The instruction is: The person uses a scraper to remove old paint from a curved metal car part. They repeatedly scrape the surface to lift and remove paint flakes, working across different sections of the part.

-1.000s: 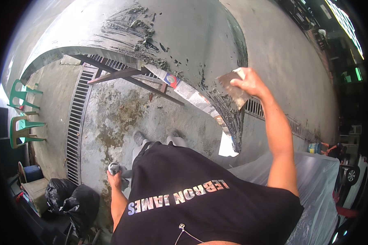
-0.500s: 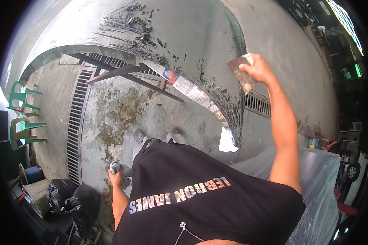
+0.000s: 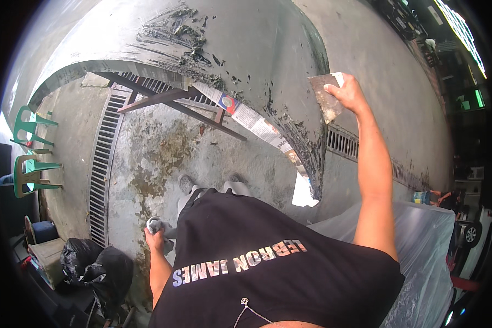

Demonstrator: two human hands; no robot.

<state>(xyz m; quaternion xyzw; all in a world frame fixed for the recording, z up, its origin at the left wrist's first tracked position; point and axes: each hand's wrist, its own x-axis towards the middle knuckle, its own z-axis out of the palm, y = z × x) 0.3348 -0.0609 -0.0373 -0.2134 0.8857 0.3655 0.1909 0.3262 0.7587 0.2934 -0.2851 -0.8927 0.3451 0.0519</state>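
My right hand (image 3: 349,94) pinches a flat, grey-brown scraper (image 3: 325,99), thumb on its face, at the right edge of a big curved grey panel (image 3: 246,41). The scraper overlaps the panel's edge; whether it touches cannot be told. Dark, crumbly residue (image 3: 180,33) is smeared on the panel's upper part and thickly along its narrow lower tip. Newspaper strips (image 3: 254,121) line its inner edge. Low on the left, my left hand (image 3: 156,239) is closed around a crumpled grey-white cloth (image 3: 159,225), away from the panel.
A dark stand (image 3: 172,100) shows under the panel, beside a floor grate (image 3: 101,169). Green chairs (image 3: 35,172) and black bags (image 3: 106,268) are on the left. Translucent plastic sheeting (image 3: 415,240) covers something at my right. A white car (image 3: 478,240) appears at the far right.
My right hand has shifted slightly right and down with the scraper, whose face now shows more. My left hand keeps the cloth in about the same place.
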